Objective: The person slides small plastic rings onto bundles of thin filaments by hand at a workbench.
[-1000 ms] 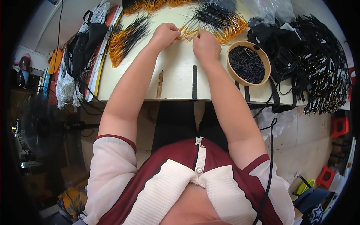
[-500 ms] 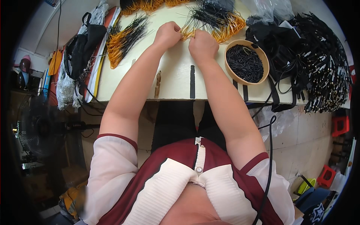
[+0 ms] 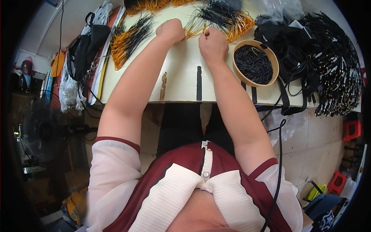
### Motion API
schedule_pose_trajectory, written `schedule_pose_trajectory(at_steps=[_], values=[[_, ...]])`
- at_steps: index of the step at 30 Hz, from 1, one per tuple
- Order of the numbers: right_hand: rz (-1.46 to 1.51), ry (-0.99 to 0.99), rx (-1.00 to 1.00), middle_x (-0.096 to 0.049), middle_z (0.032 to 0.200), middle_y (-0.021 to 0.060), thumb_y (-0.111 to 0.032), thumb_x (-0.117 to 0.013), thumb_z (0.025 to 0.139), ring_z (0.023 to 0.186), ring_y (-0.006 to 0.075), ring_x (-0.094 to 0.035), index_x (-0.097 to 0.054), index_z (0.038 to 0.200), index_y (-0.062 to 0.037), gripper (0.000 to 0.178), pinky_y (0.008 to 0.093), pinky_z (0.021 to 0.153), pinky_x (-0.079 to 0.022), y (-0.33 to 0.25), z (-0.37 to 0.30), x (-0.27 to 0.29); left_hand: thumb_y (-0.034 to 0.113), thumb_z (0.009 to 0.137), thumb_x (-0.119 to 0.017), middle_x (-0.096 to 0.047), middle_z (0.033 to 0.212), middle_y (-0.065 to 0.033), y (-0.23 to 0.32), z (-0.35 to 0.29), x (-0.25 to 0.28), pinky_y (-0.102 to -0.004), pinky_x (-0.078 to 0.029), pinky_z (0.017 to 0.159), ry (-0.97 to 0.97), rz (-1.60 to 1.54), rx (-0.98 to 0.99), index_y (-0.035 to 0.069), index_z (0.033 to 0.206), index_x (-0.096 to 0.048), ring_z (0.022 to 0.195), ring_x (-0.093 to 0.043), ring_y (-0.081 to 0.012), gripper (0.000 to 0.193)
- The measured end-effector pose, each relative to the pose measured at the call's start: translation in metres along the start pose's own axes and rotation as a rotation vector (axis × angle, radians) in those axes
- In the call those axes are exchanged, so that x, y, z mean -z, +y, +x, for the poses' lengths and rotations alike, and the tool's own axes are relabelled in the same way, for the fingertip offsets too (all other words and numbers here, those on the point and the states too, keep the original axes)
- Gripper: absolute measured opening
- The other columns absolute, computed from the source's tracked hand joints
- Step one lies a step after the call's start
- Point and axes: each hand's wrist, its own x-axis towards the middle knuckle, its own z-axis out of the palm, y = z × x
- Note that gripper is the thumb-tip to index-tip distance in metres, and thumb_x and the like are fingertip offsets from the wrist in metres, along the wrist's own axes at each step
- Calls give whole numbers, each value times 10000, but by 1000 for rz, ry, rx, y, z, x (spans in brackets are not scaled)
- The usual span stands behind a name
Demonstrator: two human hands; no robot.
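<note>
My right hand [image 3: 213,44] is closed in a pinch on a thin orange wire [image 3: 204,28] that sticks up past its thumb. To its left my left hand [image 3: 170,31] is curled into a fist. Its fingertips are hidden on the far side, so what they grip cannot be made out. A few loose orange wires [image 3: 189,33] lie on the table between the two hands. Just beyond my right hand is a heap of orange wires with black ends [image 3: 237,27]. Another such bundle [image 3: 127,44] rests left of my left hand.
A tan bowl [image 3: 275,63] full of short black pieces stands right of my right forearm. Farther right are black bags [image 3: 284,42] and a large bunch of black cables [image 3: 338,69]. White-grey cords [image 3: 71,89] hang at the left edge, near a fan [image 3: 42,127].
My hands have moved apart: the left a little left and away, the right slightly right. The orange wire now stands more upright in my right hand.
</note>
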Motion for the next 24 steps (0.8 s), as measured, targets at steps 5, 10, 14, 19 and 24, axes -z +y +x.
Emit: schedule_pose_trajectory(at_steps=[5, 10, 14, 19, 24], values=[[20, 75, 124, -543, 1062, 126, -157, -636, 784, 925, 329, -589, -643, 992, -103, 216, 430, 770, -493, -6, -10, 3, 211, 724, -672, -710, 940, -114, 3, 5, -3, -355, -534, 753, -96, 144, -12, 61, 903, -725, 887, -682, -254, 240], [-231, -103, 324, -477, 1060, 129, -110, -630, 798, 969, 314, -549, -609, 1171, -184, 381, 411, 832, -492, 7, -11, -3, 213, 718, -658, -706, 858, -143, 2, 10, 3, -356, -545, 706, -55, -3, -64, 26, 873, -716, 801, -692, -250, 249], [-206, -110, 258, -478, 1066, 131, -129, -637, 802, 965, 312, -553, -632, 1147, -187, 349, 415, 838, -488, -1, -11, -3, 165, 737, -663, -696, 815, -156, -23, 22, -7, -327, -555, 660, -124, -392, -60, -24, 828, -697, 724, -686, -234, 212], [-149, -118, 271, -503, 1065, 128, -171, -673, 798, 937, 323, -573, -643, 1131, -185, 335, 422, 830, -488, -1, -10, 2, 75, 836, -656, -679, 819, -118, -27, 11, -17, -287, -571, 640, -327, -1073, -44, -37, 923, -648, 654, -652, -188, 142], [-22, -153, 164, -518, 1058, 135, -175, -658, 830, 937, 321, -599, -666, 1019, -139, 193, 426, 805, -500, -2, -7, 10, 185, 885, -662, -653, 907, -81, -24, 0, -15, -289, -562, 706, -429, -1060, -23, 0, 998, -585, 795, -640, -158, 231]])
